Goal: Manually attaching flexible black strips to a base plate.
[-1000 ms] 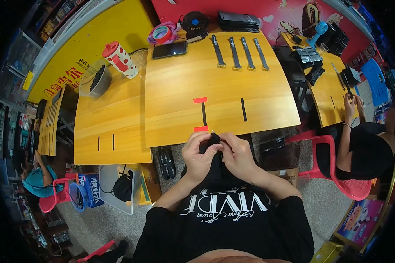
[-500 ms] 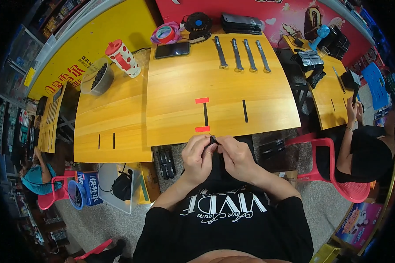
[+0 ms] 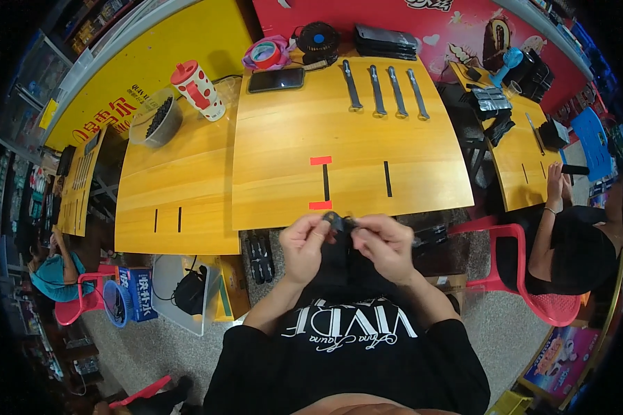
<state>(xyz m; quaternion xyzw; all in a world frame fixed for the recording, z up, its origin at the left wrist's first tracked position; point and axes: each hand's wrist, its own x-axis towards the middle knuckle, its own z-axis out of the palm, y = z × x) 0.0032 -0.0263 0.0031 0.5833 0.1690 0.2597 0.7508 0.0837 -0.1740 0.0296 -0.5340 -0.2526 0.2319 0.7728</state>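
Note:
My left hand [image 3: 302, 245] and my right hand [image 3: 385, 247] are raised just off the near edge of the wooden table [image 3: 284, 173]. Between them stretches a small black strap-like piece [image 3: 337, 221], apparently soft. My left thumb and fingers pinch one end; my right fingers are closed on the other. My fingers cover part of it, and its exact kind is unclear. Ahead of my hands, a black strip [image 3: 326, 182] lies on the table between two short red tape pieces [image 3: 320, 160]. Another black strip [image 3: 387, 179] lies to its right.
Several dark straps with ring ends [image 3: 379, 93] lie at the far side. Behind them are a phone [image 3: 276, 80], a black fan [image 3: 318, 40] and stacked black pouches [image 3: 385, 43]. On the left table stand a dotted cup [image 3: 199, 92] and a bowl [image 3: 156, 122]. A co-worker [image 3: 567, 235] sits right.
My hands have moved apart, and my right hand has turned. More of the black piece now shows between them. On the right, the co-worker now holds a black strip out sideways.

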